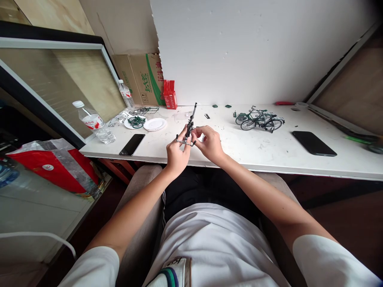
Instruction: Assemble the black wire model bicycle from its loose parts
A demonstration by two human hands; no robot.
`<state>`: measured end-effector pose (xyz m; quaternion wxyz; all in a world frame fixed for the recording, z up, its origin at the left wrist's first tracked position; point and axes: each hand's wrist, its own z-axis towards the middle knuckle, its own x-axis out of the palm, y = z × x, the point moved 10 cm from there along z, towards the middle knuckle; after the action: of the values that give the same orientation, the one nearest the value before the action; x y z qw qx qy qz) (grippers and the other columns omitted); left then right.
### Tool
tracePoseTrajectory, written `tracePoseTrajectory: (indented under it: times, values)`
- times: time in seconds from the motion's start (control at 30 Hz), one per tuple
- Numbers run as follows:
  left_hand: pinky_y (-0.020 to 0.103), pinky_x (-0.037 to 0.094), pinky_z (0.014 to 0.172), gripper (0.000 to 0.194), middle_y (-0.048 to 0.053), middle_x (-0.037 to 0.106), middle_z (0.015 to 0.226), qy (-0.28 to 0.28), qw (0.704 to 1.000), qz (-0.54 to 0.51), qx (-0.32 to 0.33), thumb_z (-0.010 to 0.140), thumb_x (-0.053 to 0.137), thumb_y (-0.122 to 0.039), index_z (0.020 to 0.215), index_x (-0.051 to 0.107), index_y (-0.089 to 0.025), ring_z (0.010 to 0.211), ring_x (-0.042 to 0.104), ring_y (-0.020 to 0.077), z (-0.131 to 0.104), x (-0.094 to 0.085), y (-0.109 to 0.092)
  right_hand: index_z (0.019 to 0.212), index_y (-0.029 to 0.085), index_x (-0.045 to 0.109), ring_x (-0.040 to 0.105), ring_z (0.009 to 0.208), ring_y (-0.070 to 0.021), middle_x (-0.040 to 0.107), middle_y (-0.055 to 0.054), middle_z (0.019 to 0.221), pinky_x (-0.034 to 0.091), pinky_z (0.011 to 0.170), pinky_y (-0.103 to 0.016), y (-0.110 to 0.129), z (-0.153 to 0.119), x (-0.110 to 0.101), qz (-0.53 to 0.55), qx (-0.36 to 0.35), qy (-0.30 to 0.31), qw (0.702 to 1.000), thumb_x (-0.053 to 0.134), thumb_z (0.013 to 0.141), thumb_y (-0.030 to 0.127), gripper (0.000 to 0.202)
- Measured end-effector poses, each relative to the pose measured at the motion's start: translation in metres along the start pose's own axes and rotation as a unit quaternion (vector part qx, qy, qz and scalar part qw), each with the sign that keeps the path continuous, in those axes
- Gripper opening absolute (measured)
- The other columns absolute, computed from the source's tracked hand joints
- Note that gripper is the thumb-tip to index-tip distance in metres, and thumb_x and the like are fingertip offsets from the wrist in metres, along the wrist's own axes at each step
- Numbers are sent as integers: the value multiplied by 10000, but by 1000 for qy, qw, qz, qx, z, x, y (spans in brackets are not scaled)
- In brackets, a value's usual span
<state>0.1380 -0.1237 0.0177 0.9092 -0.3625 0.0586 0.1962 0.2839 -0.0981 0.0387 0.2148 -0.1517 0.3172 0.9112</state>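
Observation:
Over the table's front part I hold a small model bicycle (190, 124), dark with a silvery handlebar that points toward me. My left hand (177, 154) is closed around its front end, just under the handlebar. The fingers of my right hand (210, 144) are pinched together at the bicycle's right side; whether they grip the bicycle itself or a tiny part is hidden. Just ahead lie a small black piece (207, 116) and a clear plastic bag (181, 116).
Finished-looking model bicycles (259, 120) stand at right, near a black phone (314, 143). Leftward are white plates (154, 124), green bicycle parts (137, 122), another phone (132, 144) and a tilted water bottle (95, 122). A red box (170, 95) stands at the back.

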Motion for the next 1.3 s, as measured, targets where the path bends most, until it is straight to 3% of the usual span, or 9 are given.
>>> tracePoseTrajectory:
  times: [0.17, 0.47, 0.67, 0.8, 0.9, 1.0, 1.07, 1.17, 1.3]
  values:
    - [369, 599, 1080, 500, 163, 741, 1404, -3, 1000, -9, 4, 1084, 563, -424, 1527, 630, -201, 1212, 766, 263, -1, 0, 0, 913, 223, 726, 685, 839, -225, 761, -63, 868, 536, 747, -350, -2, 1, 1, 32, 26, 6, 999, 641, 984, 368, 182]
    - [366, 595, 1097, 524, 173, 720, 1438, 4, 1000, 10, 6, 1090, 544, -418, 1556, 601, -185, 1291, 733, 271, 0, -1, -4, 879, 185, 762, 692, 781, -201, 770, -61, 816, 570, 722, -327, -17, 3, 8, 164, 136, 32, 977, 735, 900, 523, 340]
    - [372, 589, 1105, 486, 148, 732, 1426, 1, 998, 43, 35, 1088, 539, -372, 1541, 618, -215, 1272, 742, 268, -2, -1, -8, 751, 183, 734, 657, 691, -166, 756, -70, 774, 464, 508, -255, -40, -4, 26, 299, 274, 121, 906, 817, 814, 560, 392]
    - [393, 572, 1133, 459, 135, 737, 1420, -4, 997, 56, 55, 1079, 553, -352, 1510, 649, -226, 1295, 731, 279, -2, -2, -10, 736, 183, 728, 663, 731, -159, 761, -71, 807, 449, 519, -234, -47, -8, 32, 330, 313, 153, 877, 826, 816, 512, 352]
    - [383, 582, 1116, 469, 149, 740, 1411, 1, 999, 39, 33, 1079, 560, -369, 1514, 643, -212, 1283, 737, 277, 0, -1, -5, 790, 183, 749, 676, 738, -176, 763, -70, 800, 465, 544, -256, -46, -5, 28, 297, 278, 136, 903, 801, 842, 514, 339]
    - [362, 599, 1088, 485, 165, 744, 1399, 1, 1000, -7, 1, 1078, 574, -400, 1508, 646, -186, 1262, 748, 271, 1, 0, 1, 902, 188, 780, 699, 769, -196, 781, -67, 832, 526, 642, -306, -31, 4, 13, 194, 162, 74, 965, 755, 895, 456, 270]
    - [354, 610, 1073, 493, 174, 744, 1395, -3, 999, -44, -14, 1073, 590, -411, 1498, 654, -170, 1248, 756, 275, 1, 0, 3, 933, 199, 782, 710, 807, -207, 790, -63, 868, 549, 709, -330, -16, 6, 4, 114, 80, 41, 989, 714, 930, 387, 201]
    - [349, 615, 1067, 506, 174, 741, 1402, -5, 998, -60, -25, 1068, 603, -426, 1497, 654, -163, 1236, 762, 277, 1, 1, 4, 930, 215, 771, 709, 839, -219, 782, -54, 865, 554, 740, -344, -4, 4, -1, 47, 15, 22, 999, 671, 950, 301, 132]
    - [347, 612, 1073, 511, 163, 751, 1386, -5, 998, -59, -25, 1067, 607, -432, 1503, 651, -170, 1233, 763, 275, 1, 1, 2, 923, 220, 755, 692, 844, -229, 764, -49, 840, 545, 747, -354, 0, 4, -3, 18, -19, 12, 1000, 668, 949, 263, 100]
